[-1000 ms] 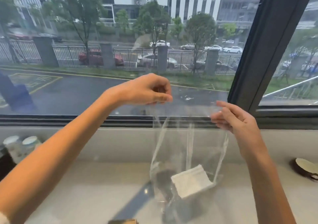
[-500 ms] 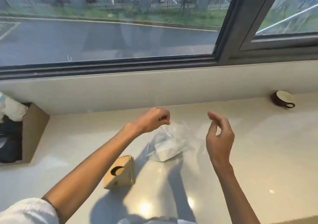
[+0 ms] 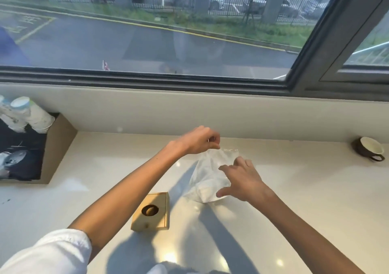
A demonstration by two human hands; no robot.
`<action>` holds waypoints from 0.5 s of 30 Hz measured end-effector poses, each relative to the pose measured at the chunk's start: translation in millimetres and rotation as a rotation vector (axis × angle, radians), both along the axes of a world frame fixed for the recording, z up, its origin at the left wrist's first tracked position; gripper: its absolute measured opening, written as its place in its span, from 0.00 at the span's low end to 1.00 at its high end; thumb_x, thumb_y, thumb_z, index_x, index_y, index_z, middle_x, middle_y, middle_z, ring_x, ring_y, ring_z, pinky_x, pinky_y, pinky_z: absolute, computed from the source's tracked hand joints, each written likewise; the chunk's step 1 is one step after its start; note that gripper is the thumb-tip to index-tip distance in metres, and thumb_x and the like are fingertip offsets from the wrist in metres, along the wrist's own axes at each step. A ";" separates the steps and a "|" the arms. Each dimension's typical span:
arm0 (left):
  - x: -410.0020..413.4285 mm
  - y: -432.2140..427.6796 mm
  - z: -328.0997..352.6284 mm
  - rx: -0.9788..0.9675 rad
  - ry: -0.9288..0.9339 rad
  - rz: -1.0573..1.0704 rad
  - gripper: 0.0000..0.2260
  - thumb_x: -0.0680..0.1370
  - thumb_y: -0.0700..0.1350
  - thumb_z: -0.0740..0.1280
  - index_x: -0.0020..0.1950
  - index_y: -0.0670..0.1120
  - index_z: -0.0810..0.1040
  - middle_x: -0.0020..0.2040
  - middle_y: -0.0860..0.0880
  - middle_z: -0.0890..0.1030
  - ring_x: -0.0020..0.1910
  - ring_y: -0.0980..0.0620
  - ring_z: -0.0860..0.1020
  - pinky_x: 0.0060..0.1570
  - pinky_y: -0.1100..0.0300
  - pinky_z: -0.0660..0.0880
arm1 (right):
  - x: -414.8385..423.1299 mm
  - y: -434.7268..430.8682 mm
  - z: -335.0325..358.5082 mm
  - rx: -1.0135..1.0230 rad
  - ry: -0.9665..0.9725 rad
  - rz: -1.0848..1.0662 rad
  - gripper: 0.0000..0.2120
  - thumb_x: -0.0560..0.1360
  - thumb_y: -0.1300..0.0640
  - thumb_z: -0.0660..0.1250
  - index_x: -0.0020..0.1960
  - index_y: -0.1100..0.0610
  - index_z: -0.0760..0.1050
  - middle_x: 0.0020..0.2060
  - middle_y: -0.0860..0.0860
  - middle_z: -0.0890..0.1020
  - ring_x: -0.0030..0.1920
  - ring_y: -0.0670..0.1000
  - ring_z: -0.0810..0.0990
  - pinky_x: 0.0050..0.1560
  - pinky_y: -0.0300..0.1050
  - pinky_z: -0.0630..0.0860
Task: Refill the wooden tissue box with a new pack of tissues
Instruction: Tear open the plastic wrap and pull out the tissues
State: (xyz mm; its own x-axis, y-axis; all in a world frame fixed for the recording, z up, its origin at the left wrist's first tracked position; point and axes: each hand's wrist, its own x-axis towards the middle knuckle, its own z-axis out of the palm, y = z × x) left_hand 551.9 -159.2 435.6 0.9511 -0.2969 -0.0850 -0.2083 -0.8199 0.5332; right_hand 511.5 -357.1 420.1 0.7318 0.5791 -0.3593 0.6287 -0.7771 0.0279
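A clear plastic bag (image 3: 207, 168) with a white pack of tissues (image 3: 207, 192) in its bottom rests on the pale counter. My left hand (image 3: 199, 140) pinches the bag's top edge and holds it up. My right hand (image 3: 242, 181) lies on the bag's right side with fingers spread, touching the plastic over the tissues. The small wooden tissue box (image 3: 152, 212), with a round hole in its top, stands on the counter to the left of the bag, below my left forearm. Neither hand touches the box.
A cardboard box (image 3: 55, 147) with white paper cups (image 3: 31, 116) stands at the far left against the sill wall. A dark mug (image 3: 369, 151) with a pale inside sits at the far right. A low wall (image 3: 189, 114) and window back the counter (image 3: 294, 189).
The bag was held up in front of the window by both hands, then lowered onto the counter. My right hand let go of the top edge and came down onto the bag's side.
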 end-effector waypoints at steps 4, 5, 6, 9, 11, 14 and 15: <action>4.3 11.6 -1.6 -0.046 0.016 0.005 0.07 0.78 0.48 0.67 0.47 0.45 0.80 0.40 0.51 0.80 0.39 0.53 0.76 0.40 0.59 0.74 | 18.2 -1.4 -18.1 0.020 -0.349 0.166 0.22 0.58 0.46 0.82 0.48 0.51 0.81 0.35 0.46 0.84 0.48 0.53 0.76 0.51 0.47 0.62; 5.0 14.1 -1.9 -0.060 0.016 0.006 0.07 0.78 0.48 0.68 0.47 0.45 0.80 0.39 0.52 0.80 0.38 0.54 0.76 0.38 0.62 0.73 | 23.2 -1.1 -15.3 0.061 -0.401 0.184 0.23 0.56 0.48 0.83 0.48 0.52 0.81 0.34 0.47 0.84 0.48 0.54 0.77 0.53 0.48 0.63; 5.4 16.6 -2.1 -0.070 0.017 0.007 0.07 0.78 0.47 0.68 0.47 0.45 0.80 0.38 0.54 0.79 0.37 0.56 0.75 0.37 0.64 0.71 | 27.0 -0.5 -13.4 0.072 -0.436 0.200 0.25 0.56 0.48 0.83 0.49 0.53 0.81 0.36 0.48 0.83 0.49 0.55 0.78 0.56 0.50 0.64; 6.0 22.0 -5.9 -0.093 0.030 0.006 0.06 0.78 0.48 0.68 0.46 0.46 0.80 0.36 0.58 0.78 0.36 0.59 0.75 0.38 0.64 0.71 | 27.4 2.2 -13.1 0.042 -0.497 0.244 0.28 0.55 0.48 0.83 0.51 0.54 0.80 0.47 0.53 0.81 0.59 0.59 0.75 0.69 0.58 0.61; 6.1 23.8 -8.0 -0.096 0.039 0.007 0.08 0.78 0.49 0.68 0.47 0.44 0.80 0.38 0.55 0.79 0.37 0.56 0.76 0.38 0.65 0.72 | 25.0 3.2 -15.9 0.029 -0.479 0.240 0.32 0.53 0.49 0.84 0.54 0.54 0.79 0.58 0.56 0.78 0.66 0.61 0.69 0.71 0.62 0.59; 7.1 27.4 -8.9 -0.099 0.032 -0.001 0.09 0.78 0.49 0.67 0.48 0.43 0.80 0.42 0.50 0.82 0.38 0.55 0.77 0.38 0.66 0.71 | 27.7 2.9 -18.5 0.141 -0.471 0.174 0.44 0.52 0.50 0.85 0.67 0.51 0.75 0.70 0.60 0.68 0.71 0.65 0.65 0.71 0.65 0.61; 7.3 28.5 -9.0 -0.102 0.032 -0.001 0.09 0.78 0.49 0.67 0.49 0.43 0.80 0.42 0.50 0.82 0.39 0.55 0.77 0.38 0.67 0.71 | 28.5 3.3 -18.0 0.167 -0.467 0.156 0.45 0.52 0.51 0.85 0.67 0.51 0.75 0.72 0.61 0.65 0.72 0.66 0.64 0.71 0.65 0.61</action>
